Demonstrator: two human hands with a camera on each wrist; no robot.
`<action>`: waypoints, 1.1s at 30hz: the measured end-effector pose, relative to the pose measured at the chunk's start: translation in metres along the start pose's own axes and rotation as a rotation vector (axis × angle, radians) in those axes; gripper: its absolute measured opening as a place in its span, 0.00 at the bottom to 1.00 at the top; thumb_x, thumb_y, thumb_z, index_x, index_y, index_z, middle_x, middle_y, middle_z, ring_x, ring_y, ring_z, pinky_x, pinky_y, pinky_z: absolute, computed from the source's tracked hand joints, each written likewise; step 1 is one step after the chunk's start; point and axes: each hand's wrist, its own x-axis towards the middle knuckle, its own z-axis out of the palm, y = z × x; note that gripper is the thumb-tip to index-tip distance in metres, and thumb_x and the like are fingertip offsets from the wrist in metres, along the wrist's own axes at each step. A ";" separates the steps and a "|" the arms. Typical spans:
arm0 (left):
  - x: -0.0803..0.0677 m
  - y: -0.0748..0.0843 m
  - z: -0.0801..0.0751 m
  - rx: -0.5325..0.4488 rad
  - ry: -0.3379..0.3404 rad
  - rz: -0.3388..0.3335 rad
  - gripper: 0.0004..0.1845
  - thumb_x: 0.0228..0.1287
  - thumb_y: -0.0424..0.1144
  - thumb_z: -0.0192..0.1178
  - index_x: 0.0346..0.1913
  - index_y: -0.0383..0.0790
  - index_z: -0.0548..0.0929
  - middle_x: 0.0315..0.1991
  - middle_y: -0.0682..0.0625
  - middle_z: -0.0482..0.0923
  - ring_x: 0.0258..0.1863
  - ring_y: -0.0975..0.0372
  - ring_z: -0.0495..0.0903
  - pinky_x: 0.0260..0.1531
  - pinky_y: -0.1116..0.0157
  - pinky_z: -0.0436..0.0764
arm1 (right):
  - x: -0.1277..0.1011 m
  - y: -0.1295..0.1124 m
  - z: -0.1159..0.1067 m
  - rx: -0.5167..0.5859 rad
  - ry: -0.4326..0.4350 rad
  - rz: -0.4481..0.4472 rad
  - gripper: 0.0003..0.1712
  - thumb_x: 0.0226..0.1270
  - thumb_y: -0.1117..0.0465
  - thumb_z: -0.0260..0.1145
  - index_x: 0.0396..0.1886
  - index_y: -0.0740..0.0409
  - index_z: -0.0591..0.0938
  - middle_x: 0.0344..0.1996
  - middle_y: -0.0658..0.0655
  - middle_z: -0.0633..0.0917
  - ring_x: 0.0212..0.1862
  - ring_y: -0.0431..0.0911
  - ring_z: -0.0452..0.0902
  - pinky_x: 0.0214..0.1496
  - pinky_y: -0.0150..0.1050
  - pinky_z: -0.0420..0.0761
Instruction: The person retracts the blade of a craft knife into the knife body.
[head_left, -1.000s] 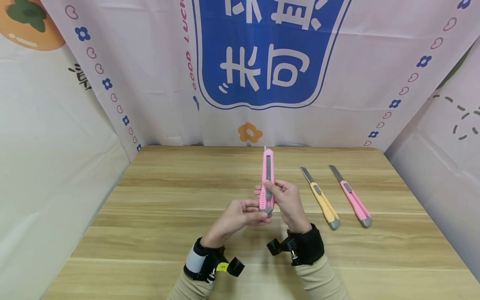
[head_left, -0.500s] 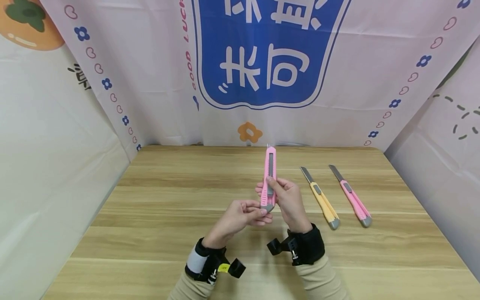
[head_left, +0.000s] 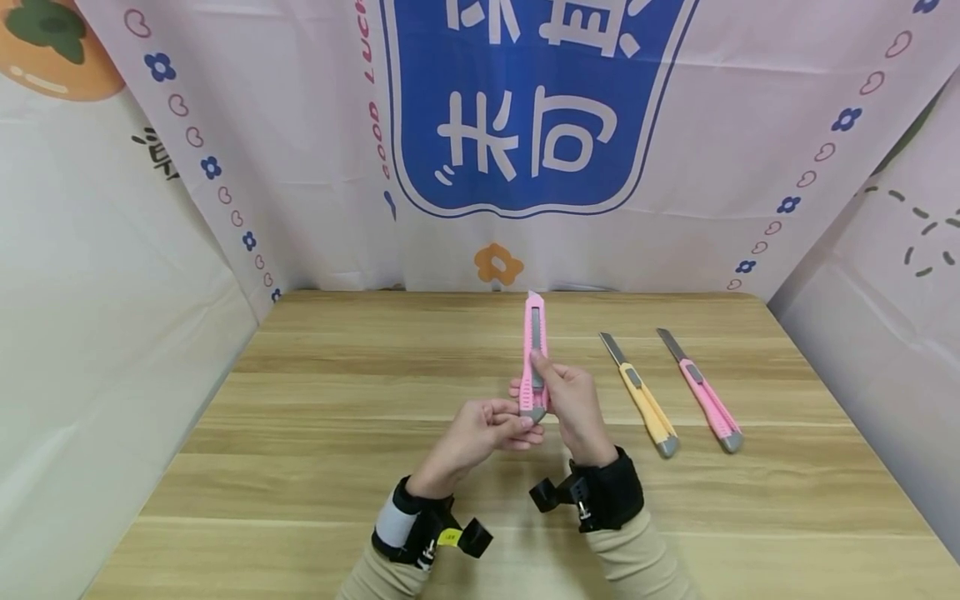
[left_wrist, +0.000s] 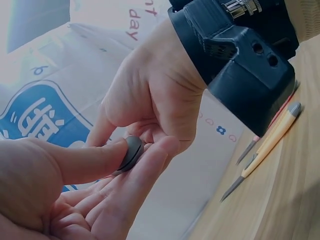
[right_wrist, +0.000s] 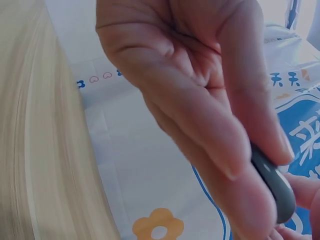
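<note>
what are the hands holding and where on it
A pink utility knife, upright: the right hand grips its lower handle, the left hand pinches its grey end cap.

Wooden table (head_left: pixel 315 433) with 2 knives lying on it.
A yellow knife (head_left: pixel 640 395) and a pink knife (head_left: pixel 701 391) rest flat on the right part of the light, plank-grained top, side by side and apart, roughly parallel, blades out and pointing toward the far edge, grey end caps nearest the person.
</note>
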 end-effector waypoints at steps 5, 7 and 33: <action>0.001 -0.001 0.001 0.023 -0.016 0.016 0.15 0.68 0.30 0.55 0.53 0.21 0.76 0.46 0.28 0.83 0.38 0.64 0.88 0.48 0.60 0.88 | -0.001 0.001 0.002 -0.012 0.032 -0.031 0.25 0.71 0.51 0.59 0.44 0.73 0.81 0.18 0.45 0.88 0.26 0.39 0.87 0.33 0.30 0.87; 0.002 -0.002 0.002 0.026 -0.025 0.025 0.15 0.69 0.30 0.55 0.52 0.20 0.76 0.46 0.27 0.82 0.37 0.63 0.89 0.49 0.58 0.87 | -0.002 0.001 0.003 -0.015 0.039 -0.042 0.24 0.71 0.52 0.60 0.43 0.74 0.81 0.16 0.44 0.87 0.25 0.38 0.86 0.32 0.29 0.87; -0.001 0.002 0.000 0.027 -0.025 0.031 0.16 0.70 0.30 0.54 0.52 0.20 0.75 0.47 0.26 0.81 0.37 0.65 0.88 0.49 0.57 0.87 | -0.003 0.000 0.003 0.029 -0.002 -0.108 0.21 0.70 0.59 0.61 0.44 0.78 0.80 0.17 0.44 0.88 0.25 0.38 0.87 0.31 0.29 0.87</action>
